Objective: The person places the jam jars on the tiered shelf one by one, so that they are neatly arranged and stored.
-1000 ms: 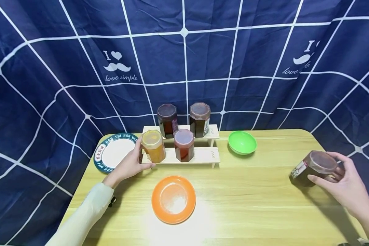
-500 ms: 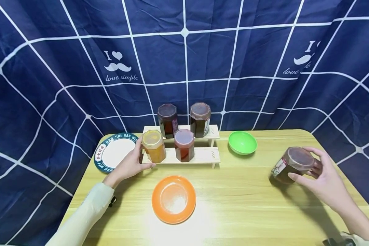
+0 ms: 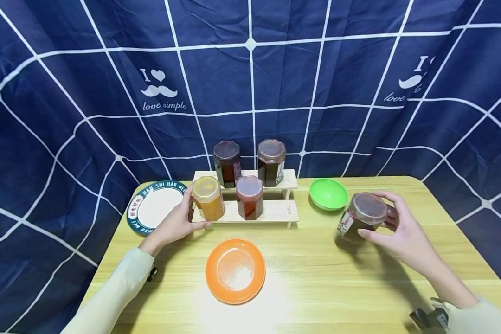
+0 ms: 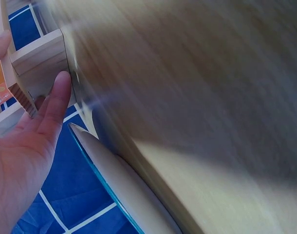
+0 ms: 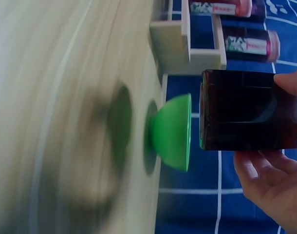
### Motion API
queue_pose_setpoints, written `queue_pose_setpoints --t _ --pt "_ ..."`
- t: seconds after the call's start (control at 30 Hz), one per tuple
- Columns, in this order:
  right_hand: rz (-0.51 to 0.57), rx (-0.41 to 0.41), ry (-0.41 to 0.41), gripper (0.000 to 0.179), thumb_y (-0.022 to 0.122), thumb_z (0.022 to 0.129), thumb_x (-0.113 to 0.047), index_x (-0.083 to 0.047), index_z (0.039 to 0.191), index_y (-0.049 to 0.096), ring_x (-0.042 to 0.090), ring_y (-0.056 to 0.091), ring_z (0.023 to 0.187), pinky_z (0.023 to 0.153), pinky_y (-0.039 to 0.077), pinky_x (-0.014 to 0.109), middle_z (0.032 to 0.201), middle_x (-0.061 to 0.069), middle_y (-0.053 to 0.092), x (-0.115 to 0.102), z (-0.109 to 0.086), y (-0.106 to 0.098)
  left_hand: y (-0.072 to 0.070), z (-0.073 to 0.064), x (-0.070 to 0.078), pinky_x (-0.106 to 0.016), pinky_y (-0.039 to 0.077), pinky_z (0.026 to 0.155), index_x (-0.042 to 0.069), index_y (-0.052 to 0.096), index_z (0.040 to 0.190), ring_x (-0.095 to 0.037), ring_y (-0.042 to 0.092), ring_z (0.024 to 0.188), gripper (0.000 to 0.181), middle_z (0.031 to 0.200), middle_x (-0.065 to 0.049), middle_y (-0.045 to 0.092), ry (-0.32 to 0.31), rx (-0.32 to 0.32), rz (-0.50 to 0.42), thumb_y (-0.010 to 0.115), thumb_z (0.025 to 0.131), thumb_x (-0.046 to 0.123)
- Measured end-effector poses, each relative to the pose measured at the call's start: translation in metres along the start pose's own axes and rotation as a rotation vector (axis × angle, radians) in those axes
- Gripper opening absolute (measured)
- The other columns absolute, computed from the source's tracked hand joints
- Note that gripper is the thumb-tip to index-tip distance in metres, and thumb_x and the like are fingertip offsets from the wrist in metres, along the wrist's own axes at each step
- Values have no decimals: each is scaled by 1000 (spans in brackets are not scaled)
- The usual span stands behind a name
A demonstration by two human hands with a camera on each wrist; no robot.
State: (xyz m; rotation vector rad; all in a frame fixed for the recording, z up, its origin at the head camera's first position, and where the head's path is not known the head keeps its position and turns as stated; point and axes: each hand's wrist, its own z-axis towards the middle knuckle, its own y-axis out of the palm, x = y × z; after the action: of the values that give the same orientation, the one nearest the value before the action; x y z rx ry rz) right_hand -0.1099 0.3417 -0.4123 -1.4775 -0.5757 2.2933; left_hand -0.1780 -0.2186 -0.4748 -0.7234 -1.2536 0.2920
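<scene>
A two-tier wooden rack point(image 3: 277, 212) stands at the table's back. My left hand point(image 3: 174, 227) grips the left end of its lower shelf, thumb along the front edge, beside a jar of yellow contents point(image 3: 209, 199). In the left wrist view, fingers point(image 4: 56, 100) reach past the shelf end toward the wooden leg. My right hand point(image 3: 402, 234) holds a dark, faceted jar point(image 5: 243, 109) with a pale lid, between thumb and fingers. Slightly tilted, the jar is raised off the table, just right of the green bowl point(image 3: 329, 194). Its far side is hidden by the hand.
A red jar point(image 3: 249, 198) shares the lower shelf; two dark jars, one at left point(image 3: 227, 164) and one at right point(image 3: 271, 163), stand on the upper tier. An orange plate point(image 3: 256, 269) lies in front, a blue-rimmed plate point(image 3: 135, 218) at left. Dark blue cloth point(image 3: 217, 83) hangs behind.
My right hand has carried the dark jar leftward and slightly away from me, from the table's right side to beside the green bowl. My left hand has stayed on the rack.
</scene>
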Motion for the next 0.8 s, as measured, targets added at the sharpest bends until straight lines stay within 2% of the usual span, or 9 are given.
queue_pose_setpoints --t 0.17,0.23,0.4,0.57,0.63,0.8 --pt "-2 -31 1 97 94 79 9 -8 160 44 -1 66 113 94 48 11 129 -11 68 -10 13 20 -1 0 1 -40 48 74 23 6 174 -29 59 90 124 130 -18 59 -2 3 0 96 88 23" --pt "5 -43 2 95 94 80 7 -8 160 44 0 66 114 95 48 12 131 -5 67 -14 18 28 -1 0 1 -40 48 73 23 6 174 -27 58 85 124 127 -18 59 -2 1 -1 96 88 23" --pt "39 -71 -9 94 93 81 7 -5 159 42 1 65 118 99 48 13 134 13 65 -22 32 46 0 0 1 -39 49 73 22 7 174 -25 58 85 123 130 -18 59 1 -2 5 95 89 23" --pt "90 -103 -23 93 93 81 8 -7 159 43 5 64 121 100 48 16 136 17 64 -24 44 61 0 0 3 -38 49 73 22 7 174 -25 57 83 123 130 -18 59 6 -1 5 95 88 21" --pt "106 -118 -22 93 93 81 8 -8 159 45 6 65 121 100 49 16 136 16 65 -23 48 67 0 0 3 -39 49 73 23 6 174 -27 58 85 123 134 -18 58 9 -2 1 95 89 21" --pt "146 -144 -18 92 94 81 7 -10 158 46 10 65 121 99 50 18 138 15 64 -20 58 82 0 0 2 -45 49 83 22 5 175 -35 60 106 124 151 -22 53 9 -2 -14 95 89 20"
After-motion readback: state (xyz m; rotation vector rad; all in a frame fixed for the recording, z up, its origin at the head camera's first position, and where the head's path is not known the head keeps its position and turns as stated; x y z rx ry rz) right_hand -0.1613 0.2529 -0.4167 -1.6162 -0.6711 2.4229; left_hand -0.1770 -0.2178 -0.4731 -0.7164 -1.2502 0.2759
